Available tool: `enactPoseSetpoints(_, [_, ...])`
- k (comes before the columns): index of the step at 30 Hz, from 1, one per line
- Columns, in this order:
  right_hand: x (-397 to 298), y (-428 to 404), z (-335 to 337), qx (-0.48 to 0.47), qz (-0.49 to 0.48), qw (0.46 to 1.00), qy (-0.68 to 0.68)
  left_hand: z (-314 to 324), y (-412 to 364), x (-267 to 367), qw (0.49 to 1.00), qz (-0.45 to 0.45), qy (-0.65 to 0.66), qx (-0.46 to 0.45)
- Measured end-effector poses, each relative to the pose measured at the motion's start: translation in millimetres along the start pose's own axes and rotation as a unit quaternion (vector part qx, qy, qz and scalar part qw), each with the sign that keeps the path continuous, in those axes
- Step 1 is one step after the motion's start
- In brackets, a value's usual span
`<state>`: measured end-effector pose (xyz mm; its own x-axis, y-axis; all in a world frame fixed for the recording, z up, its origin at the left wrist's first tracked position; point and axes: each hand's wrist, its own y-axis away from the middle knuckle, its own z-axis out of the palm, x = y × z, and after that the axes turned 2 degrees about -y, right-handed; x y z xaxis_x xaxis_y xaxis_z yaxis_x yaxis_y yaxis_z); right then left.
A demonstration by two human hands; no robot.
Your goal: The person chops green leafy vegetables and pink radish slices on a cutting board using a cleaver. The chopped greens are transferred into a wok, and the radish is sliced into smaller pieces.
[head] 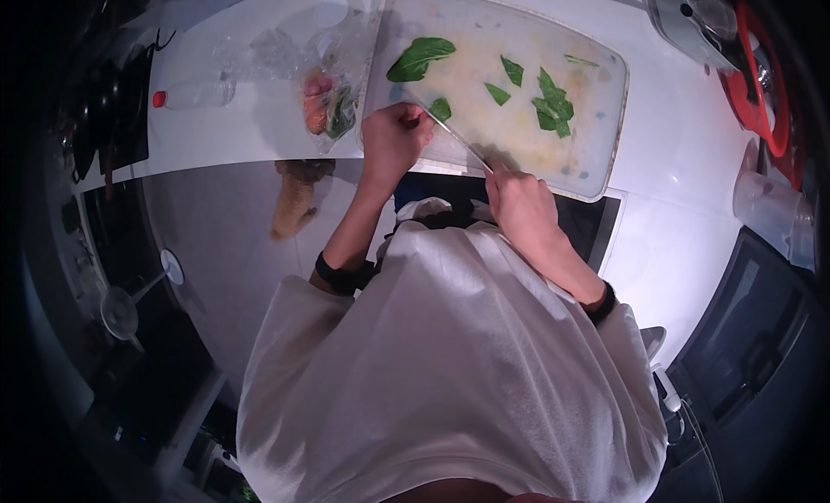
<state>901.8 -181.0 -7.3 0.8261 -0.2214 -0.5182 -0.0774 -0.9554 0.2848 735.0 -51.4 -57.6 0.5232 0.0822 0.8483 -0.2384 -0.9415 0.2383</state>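
Observation:
My right hand grips a kitchen knife at the near edge of a white cutting board. Its blade slants up and left to my left hand, whose bent fingers are at a green leaf piece beside the blade; whether they pinch it is hidden. A whole green leaf lies at the board's upper left. Two cut pieces lie mid-board, a cluster of cut leaves further right, and a thin strip above that.
Left of the board are a clear plastic bag of vegetables and a plastic bottle with a red cap. A red basket and a clear plastic pitcher stand at the right. A brown furry animal is on the floor below the counter edge.

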Motion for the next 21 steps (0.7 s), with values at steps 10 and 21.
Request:
enactPoseSetpoints(10, [19.9,43.0,-26.4,-0.007,0.038,0.999,0.015,3.2,-4.8,-18.9,0.998,0.052,-0.022,0.041])
enactPoseSetpoints(21, [-1.1,26.2,-11.4,0.053,0.064,0.991,-0.106,-9.4,-9.7,-19.3,0.994,0.101,-0.033,-0.031])
